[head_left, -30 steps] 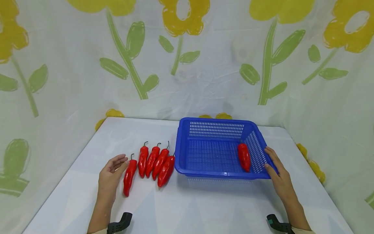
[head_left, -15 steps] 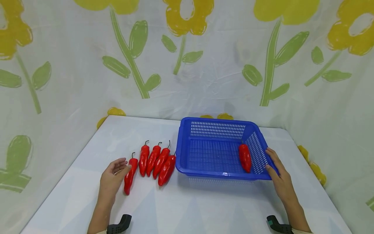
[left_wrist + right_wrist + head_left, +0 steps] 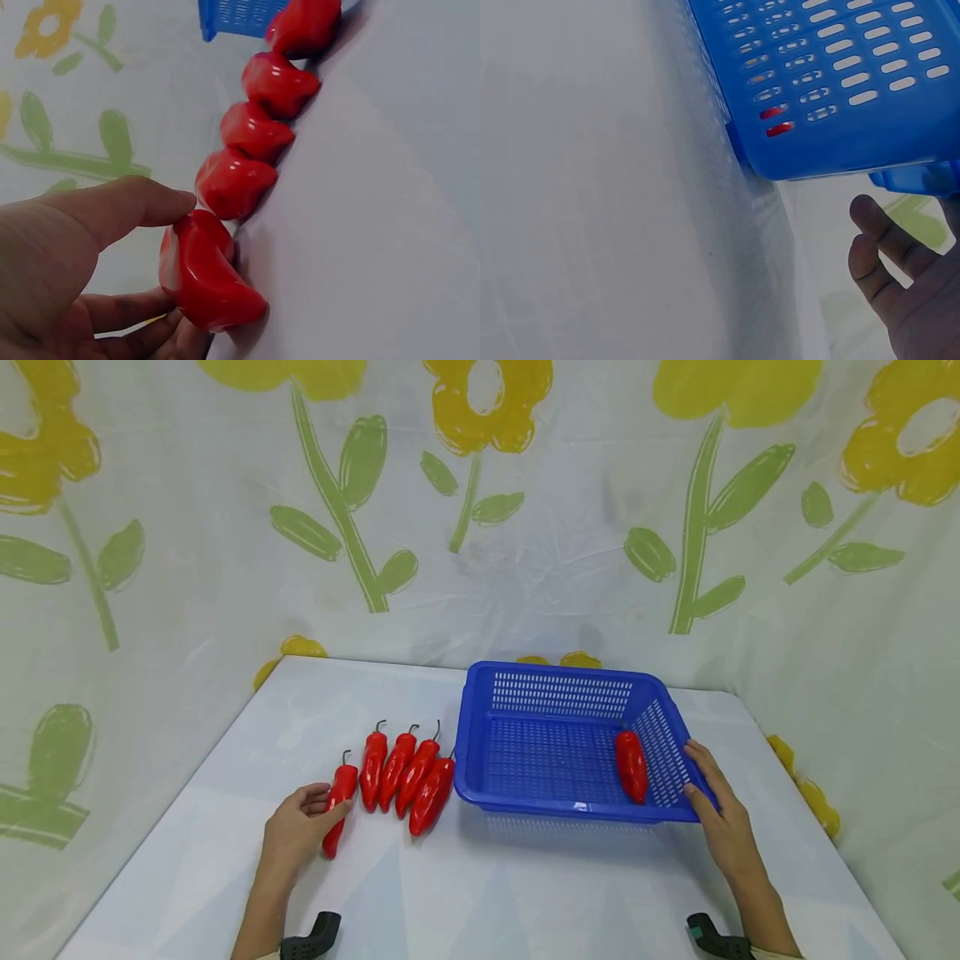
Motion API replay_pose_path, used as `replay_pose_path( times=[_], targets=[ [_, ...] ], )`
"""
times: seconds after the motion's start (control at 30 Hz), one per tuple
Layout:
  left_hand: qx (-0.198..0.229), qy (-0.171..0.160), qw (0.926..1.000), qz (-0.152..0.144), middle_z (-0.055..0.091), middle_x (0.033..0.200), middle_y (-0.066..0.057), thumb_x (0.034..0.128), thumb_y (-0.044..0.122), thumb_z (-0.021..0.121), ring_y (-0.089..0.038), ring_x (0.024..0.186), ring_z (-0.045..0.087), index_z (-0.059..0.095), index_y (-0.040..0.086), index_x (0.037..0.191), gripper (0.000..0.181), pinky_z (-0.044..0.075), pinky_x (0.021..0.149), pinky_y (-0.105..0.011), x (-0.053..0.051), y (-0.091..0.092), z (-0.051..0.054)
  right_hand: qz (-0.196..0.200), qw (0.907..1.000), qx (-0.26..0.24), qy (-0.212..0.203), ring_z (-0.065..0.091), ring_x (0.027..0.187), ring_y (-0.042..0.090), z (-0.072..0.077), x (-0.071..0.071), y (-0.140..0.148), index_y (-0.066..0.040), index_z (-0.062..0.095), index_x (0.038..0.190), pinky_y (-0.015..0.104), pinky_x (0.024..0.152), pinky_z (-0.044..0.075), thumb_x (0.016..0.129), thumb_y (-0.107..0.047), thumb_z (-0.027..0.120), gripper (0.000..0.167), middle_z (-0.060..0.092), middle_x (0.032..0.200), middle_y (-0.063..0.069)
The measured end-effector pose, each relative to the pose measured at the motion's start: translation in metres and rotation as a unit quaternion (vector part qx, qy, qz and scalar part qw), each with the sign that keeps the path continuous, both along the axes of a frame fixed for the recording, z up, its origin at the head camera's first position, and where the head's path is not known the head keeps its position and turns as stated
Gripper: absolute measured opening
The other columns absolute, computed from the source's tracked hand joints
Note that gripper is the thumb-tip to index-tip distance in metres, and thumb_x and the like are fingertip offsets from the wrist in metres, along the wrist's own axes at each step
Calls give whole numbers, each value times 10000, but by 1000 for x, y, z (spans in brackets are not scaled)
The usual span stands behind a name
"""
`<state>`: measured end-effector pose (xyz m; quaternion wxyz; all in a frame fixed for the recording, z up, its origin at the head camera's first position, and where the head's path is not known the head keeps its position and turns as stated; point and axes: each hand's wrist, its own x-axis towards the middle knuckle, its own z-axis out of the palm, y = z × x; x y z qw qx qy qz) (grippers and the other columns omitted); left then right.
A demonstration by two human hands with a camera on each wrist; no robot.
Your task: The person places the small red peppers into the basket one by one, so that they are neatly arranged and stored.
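My left hand [image 3: 296,831] is at the leftmost red chili pepper [image 3: 341,789], pinching it between thumb and fingers. In the left wrist view the thumb lies on one side of this pepper [image 3: 206,277] and the fingers on the other; it lies on the table. Just right of it, several more red chili peppers [image 3: 397,768] lie side by side, stems pointing away. My right hand [image 3: 720,810] holds the right rim of a blue plastic basket [image 3: 577,810], thumb and index finger at the edge. Inside, near the right wall, is one red chili pepper [image 3: 632,767].
The white table [image 3: 525,893] extends in front of the basket and peppers. A curtain printed with yellow flowers [image 3: 562,527] hangs behind and along both sides. The rightmost loose pepper [image 3: 432,797] lies close against the basket's left side.
My left hand has moved slightly right, and its thumb has come across the leftmost chili pepper. The right hand stays at the basket's rim. The head view has shifted a little.
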<state>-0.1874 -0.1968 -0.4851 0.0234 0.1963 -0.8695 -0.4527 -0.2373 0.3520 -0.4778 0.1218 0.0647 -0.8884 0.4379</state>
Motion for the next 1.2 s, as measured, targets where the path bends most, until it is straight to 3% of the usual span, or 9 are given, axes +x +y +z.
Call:
replay_pose_path(
  times=[0.23,0.57,0.8,1.2],
  targets=[
    [-157,120,9998,75,605,1180,-271,884,311,738,-385,1062,587,533,-73,1314,612,599,794,-422,-1,5,1,-38,10000,-20,-28,116,1502,399,2,1,2,-325,267,1589,789,1017,222,1066,-311,431,548,154,1665,-29],
    [282,30,9994,197,589,1270,-261,914,378,705,-382,1141,563,518,-34,1365,639,571,872,-442,-2,5,6,-40,9999,-116,16,104,1505,373,-1,5,5,-300,276,1590,766,1059,184,1074,-279,426,538,158,1663,-33],
    [600,55,9980,173,568,1327,-244,908,427,714,-370,1188,549,503,-2,1400,686,540,940,-476,-2,7,9,2,9999,-111,-49,118,1498,412,-2,3,3,-318,268,1590,790,1002,242,1067,-308,444,552,159,1666,3],
    [1070,303,9936,-204,550,1382,-207,917,426,712,-340,1245,531,498,44,1431,675,496,1006,-483,-10,21,24,17,9999,-131,58,102,1513,344,-3,0,1,-322,280,1585,767,1049,213,1067,-294,443,544,177,1660,-25]
  ],
)
